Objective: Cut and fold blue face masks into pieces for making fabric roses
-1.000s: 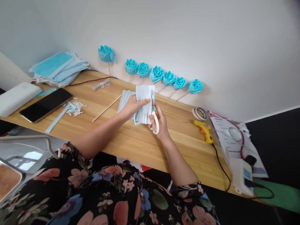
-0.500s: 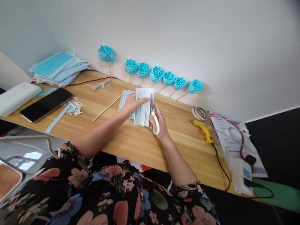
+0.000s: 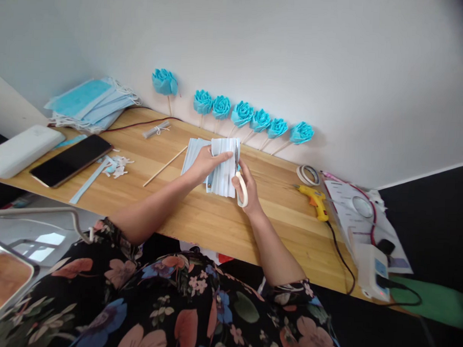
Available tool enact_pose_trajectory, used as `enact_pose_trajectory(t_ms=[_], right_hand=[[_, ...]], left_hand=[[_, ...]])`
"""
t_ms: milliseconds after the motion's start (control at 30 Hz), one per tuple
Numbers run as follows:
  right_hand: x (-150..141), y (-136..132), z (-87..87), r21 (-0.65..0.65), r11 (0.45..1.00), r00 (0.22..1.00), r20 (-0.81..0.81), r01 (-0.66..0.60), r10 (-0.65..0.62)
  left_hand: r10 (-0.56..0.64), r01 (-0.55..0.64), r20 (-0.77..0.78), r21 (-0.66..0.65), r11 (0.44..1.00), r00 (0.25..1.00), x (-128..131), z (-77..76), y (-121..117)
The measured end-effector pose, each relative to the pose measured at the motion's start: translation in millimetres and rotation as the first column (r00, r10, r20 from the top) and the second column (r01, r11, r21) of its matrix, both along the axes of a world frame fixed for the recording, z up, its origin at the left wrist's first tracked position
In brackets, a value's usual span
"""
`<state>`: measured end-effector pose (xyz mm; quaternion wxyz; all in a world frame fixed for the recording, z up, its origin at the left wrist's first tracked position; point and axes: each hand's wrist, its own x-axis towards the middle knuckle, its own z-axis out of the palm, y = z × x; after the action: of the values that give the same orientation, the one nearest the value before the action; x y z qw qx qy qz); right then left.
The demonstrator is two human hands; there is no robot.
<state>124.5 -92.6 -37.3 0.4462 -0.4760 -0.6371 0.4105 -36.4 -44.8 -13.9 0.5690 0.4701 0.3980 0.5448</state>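
Note:
My left hand (image 3: 209, 164) grips a pale, pleated face mask (image 3: 222, 175), its thumb lying across the front and the fingers behind. My right hand (image 3: 249, 187) is closed round the white handle of a pair of scissors (image 3: 242, 190). Their blades run along the mask's right edge, pointing away from me. Another pleated mask piece (image 3: 192, 152) lies on the table behind my left hand, partly covered by it. To the left rests a thin wooden stick (image 3: 165, 166).
Several blue flowers on sticks (image 3: 242, 114) lean against the wall. At left are stacked masks (image 3: 86, 103), a phone (image 3: 71, 160), a white power bank (image 3: 23, 150) and scraps (image 3: 118, 166). A yellow glue gun (image 3: 313, 200), tape rolls (image 3: 308, 175) and a power strip (image 3: 372, 271) sit at right.
Both hands have shifted very slightly to the right with the mask and scissors. The scissors stay at the mask's right edge.

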Motion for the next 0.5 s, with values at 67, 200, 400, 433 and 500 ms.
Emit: enact_pose_trajectory(t_ms=[67,200,400,433,500], right_hand=[[-0.6,0.1,-0.3,0.009,1.0,1.0,-0.002,0.006,-0.006],[-1.3,0.0,-0.3,0.015,1.0,1.0,0.012,0.002,-0.003],[-1.1,-1.3,0.8,-0.009,1.0,1.0,0.01,-0.009,0.009],[-0.8,-1.5,0.9,-0.017,1.0,1.0,0.004,-0.017,0.017],[-0.2,-1.5,0.9,-0.026,0.999,1.0,-0.012,-0.03,0.029]], left_hand=[[-0.005,0.005,-0.005,0.007,1.0,1.0,-0.1,0.1,0.0],[-0.006,0.006,-0.015,0.017,1.0,1.0,-0.1,1.1,0.0],[-0.002,0.002,-0.01,0.018,1.0,1.0,-0.1,1.1,0.2],[-0.002,0.002,-0.01,0.017,1.0,1.0,-0.1,0.9,0.2],[-0.001,0.001,-0.01,0.014,1.0,1.0,-0.2,0.4,0.3]])
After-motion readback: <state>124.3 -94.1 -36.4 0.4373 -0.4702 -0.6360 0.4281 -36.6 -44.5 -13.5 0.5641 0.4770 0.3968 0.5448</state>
